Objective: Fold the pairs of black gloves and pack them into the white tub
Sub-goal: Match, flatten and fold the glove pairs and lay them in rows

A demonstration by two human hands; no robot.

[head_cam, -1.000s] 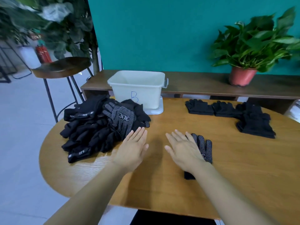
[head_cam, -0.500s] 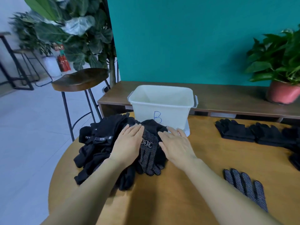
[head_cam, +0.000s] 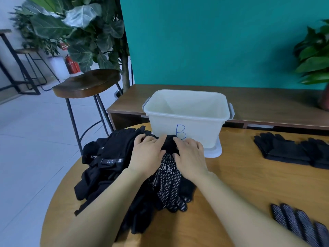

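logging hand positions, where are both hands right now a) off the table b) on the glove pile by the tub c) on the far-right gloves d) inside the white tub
b: the left hand and right hand both hold the dotted glove atop the glove pile by the white tub

Both hands are on the pile of black gloves [head_cam: 106, 166]: left hand [head_cam: 147, 155] and right hand [head_cam: 191, 157] curl their fingers [head_cam: 179, 140] round the cuff of the dotted glove [head_cam: 169, 184] on top, right in front of the white tub [head_cam: 187, 118]. Folded gloves [head_cam: 284, 150] lie well off to the right on the desk [head_cam: 249, 184].
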